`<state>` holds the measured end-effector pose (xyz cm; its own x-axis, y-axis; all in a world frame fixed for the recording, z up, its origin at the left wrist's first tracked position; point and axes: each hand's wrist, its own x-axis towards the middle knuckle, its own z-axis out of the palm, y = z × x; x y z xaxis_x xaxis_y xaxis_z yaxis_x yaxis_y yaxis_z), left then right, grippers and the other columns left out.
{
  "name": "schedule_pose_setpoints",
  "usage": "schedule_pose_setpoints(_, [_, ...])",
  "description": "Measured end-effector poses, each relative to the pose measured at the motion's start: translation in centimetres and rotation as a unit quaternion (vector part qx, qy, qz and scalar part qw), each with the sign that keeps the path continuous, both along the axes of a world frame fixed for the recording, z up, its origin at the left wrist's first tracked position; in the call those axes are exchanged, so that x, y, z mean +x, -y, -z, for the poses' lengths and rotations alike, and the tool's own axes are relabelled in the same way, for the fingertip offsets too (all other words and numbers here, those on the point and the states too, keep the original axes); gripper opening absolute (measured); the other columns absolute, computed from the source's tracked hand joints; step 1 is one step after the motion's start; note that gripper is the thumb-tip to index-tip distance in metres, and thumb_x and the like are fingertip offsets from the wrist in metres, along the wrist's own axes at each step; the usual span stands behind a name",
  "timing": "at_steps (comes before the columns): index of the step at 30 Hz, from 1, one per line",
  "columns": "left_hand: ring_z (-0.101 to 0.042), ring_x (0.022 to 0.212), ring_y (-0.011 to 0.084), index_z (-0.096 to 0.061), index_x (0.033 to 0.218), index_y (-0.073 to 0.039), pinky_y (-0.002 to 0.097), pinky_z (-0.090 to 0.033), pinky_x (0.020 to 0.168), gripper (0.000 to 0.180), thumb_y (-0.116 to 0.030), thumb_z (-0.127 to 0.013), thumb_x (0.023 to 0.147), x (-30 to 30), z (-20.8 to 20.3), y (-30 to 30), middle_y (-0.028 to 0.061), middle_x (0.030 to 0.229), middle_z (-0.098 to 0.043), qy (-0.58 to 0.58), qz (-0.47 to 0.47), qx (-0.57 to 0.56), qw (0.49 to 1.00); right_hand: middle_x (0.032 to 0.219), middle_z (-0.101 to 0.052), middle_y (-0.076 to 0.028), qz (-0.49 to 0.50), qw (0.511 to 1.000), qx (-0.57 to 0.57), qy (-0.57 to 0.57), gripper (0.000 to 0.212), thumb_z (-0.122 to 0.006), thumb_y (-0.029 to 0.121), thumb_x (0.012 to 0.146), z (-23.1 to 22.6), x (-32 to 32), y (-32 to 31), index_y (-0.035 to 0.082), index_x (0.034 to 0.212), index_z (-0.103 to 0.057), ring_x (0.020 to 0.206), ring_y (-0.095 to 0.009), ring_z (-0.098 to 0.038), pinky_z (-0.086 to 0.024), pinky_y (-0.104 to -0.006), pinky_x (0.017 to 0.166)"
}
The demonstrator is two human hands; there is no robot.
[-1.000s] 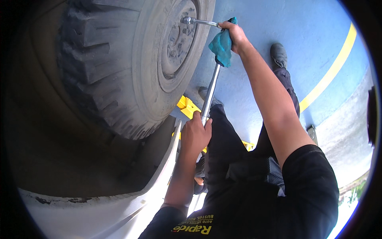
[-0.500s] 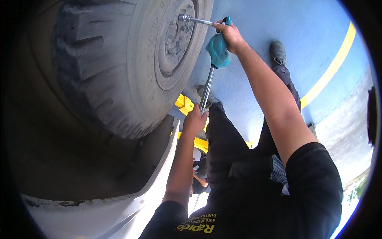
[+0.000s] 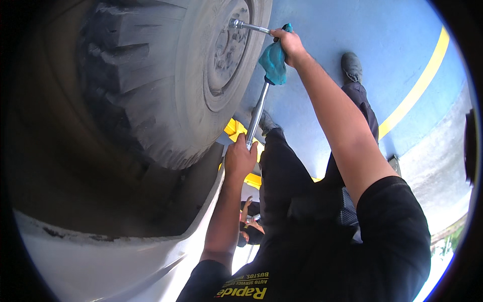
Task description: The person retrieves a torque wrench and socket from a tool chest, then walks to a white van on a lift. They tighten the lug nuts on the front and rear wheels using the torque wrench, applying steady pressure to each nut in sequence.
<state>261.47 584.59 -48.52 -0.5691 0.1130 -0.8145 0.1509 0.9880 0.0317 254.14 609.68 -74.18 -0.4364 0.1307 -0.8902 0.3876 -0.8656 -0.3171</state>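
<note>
My left hand [image 3: 240, 157] is closed around the lower end of a chrome wrench bar [image 3: 258, 113]. At the bar's upper end a teal cloth [image 3: 273, 63] is bunched over the joint, hiding the wrench head. My right hand [image 3: 293, 48] grips there, with the cloth under its fingers and the near end of a chrome socket extension [image 3: 256, 27]. The extension reaches left to a socket [image 3: 235, 23] at the wheel hub [image 3: 229, 55]. Whether the socket sits fully on a nut cannot be made out. The hub belongs to a large, worn, dusty tyre [image 3: 156, 75].
A white vehicle body panel [image 3: 115, 261] curves below the dark wheel well. Yellow metal parts [image 3: 234, 130] stand beneath the tyre. My dark shoes [image 3: 351, 67] are on the blue floor, which has a yellow line [image 3: 417, 90]. Another person [image 3: 251, 224] is low in the background.
The bar's lower end and my left hand have shifted slightly left and toward me. My right hand stays at the cloth-covered joint. The tyre appears a little further right in view.
</note>
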Motion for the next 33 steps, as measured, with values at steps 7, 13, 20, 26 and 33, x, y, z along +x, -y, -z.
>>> schedule_pose_setpoints(7, [-0.071,0.086,0.0472,-0.058,0.107,0.000,0.0557,-0.056,0.075,0.030,-0.025,-0.068,0.094,-0.5,0.7,-0.2,0.0268,0.089,-0.072,0.006,0.015,-0.017,1.000,0.106,-0.066,-0.018,0.077,0.992,-0.048,0.092,0.048,-0.076,0.027,0.090,-2.6,1.5,3.1,-0.001,0.124,-0.055,0.099,-0.030,-0.066,-0.054,-0.0473,0.087])
schedule_pose_setpoints(13, [-0.071,0.089,0.0479,-0.058,0.111,0.001,0.0554,-0.058,0.078,0.030,-0.021,-0.067,0.093,0.0,1.5,1.2,0.0287,0.091,-0.072,-0.009,0.026,0.000,1.000,0.113,-0.067,-0.021,-0.030,0.986,0.016,0.163,0.052,-0.075,0.034,0.092,-7.3,4.1,10.3,-0.002,0.125,-0.058,0.103,-0.031,-0.064,-0.051,-0.0468,0.090])
schedule_pose_setpoints(20, [-0.072,0.088,0.0477,-0.056,0.113,0.000,0.0561,-0.059,0.079,0.031,-0.018,-0.066,0.090,0.6,3.1,2.3,0.0290,0.091,-0.072,-0.012,0.045,-0.018,0.999,0.123,-0.066,-0.023,-0.007,0.972,0.033,0.232,0.058,-0.075,0.036,0.091,-9.4,2.7,9.6,-0.005,0.129,-0.059,0.111,-0.033,-0.064,-0.051,-0.0480,0.094])
schedule_pose_setpoints(26, [-0.071,0.090,0.0484,-0.057,0.113,0.000,0.0564,-0.058,0.080,0.031,-0.020,-0.066,0.091,-0.1,4.8,2.3,0.0296,0.094,-0.072,-0.026,0.053,-0.032,0.998,0.124,-0.067,-0.026,0.000,0.978,0.059,0.202,0.059,-0.076,0.036,0.089,-6.4,2.4,10.4,-0.004,0.130,-0.060,0.114,-0.037,-0.065,-0.050,-0.0490,0.098])
schedule_pose_setpoints(33, [-0.071,0.090,0.0475,-0.056,0.115,0.000,0.0581,-0.057,0.081,0.032,-0.018,-0.066,0.090,0.7,4.8,3.7,0.0285,0.092,-0.072,-0.017,0.047,-0.029,0.998,0.125,-0.068,-0.026,-0.002,0.973,0.054,0.224,0.059,-0.075,0.030,0.087,-6.8,3.0,12.2,-0.004,0.133,-0.061,0.120,-0.041,-0.064,-0.049,-0.0479,0.103])
